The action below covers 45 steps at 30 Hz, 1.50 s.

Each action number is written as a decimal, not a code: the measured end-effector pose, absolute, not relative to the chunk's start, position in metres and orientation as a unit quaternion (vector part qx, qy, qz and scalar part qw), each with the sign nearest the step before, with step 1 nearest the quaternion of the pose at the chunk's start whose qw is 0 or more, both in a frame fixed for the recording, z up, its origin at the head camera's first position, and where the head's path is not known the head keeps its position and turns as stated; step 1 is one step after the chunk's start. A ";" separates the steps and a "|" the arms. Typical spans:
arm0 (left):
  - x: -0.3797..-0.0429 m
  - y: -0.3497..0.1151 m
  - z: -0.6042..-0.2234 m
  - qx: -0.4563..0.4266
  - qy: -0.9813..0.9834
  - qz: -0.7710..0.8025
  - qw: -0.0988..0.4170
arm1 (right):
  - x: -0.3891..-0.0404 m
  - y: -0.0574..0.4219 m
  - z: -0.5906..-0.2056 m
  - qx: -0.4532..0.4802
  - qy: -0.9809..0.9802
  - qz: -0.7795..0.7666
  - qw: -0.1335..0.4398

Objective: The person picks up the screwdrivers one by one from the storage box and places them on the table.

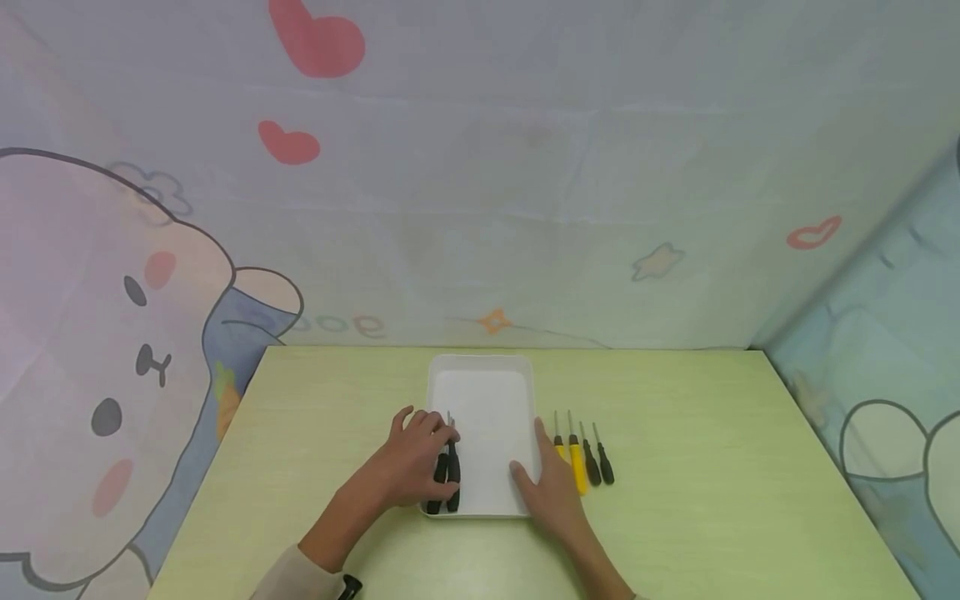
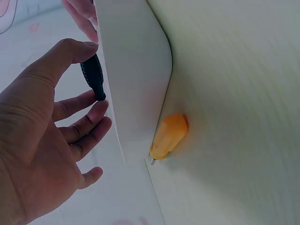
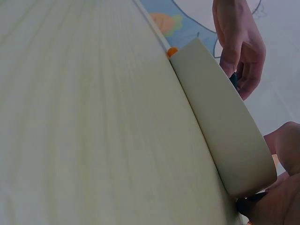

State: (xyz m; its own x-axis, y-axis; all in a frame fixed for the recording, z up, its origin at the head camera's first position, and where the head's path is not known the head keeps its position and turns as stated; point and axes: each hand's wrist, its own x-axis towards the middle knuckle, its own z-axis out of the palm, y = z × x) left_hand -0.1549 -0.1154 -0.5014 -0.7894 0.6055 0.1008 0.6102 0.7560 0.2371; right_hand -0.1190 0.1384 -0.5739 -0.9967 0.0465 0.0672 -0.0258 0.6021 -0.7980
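Note:
A white tray [image 1: 487,400] stands on the table, with two black-handled screwdrivers along its left side. My left hand [image 1: 414,458] reaches over that side and pinches a black screwdriver [image 1: 454,475] between thumb and fingers. Right beside it lies the other black-handled screwdriver [image 1: 435,493]. In the left wrist view, the handle [image 2: 92,77] stands out between thumb tip and fingertips, level with the tray rim. My right hand [image 1: 555,492] grips the tray's right wall, thumb inside and fingers outside.
Right of the tray lie two yellow-handled screwdrivers [image 1: 577,467] and two smaller black-handled ones [image 1: 591,462]. An orange handle [image 2: 168,136] with a metal tip lies beside the tray's left wall; my left hand hides it in the head view. A printed cloth [image 1: 480,167] hangs behind the table.

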 end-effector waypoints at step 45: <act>-0.156 -0.172 -0.489 -0.258 -0.950 -0.178 0.011 | -0.120 0.141 -0.577 -0.004 -0.891 0.453 0.039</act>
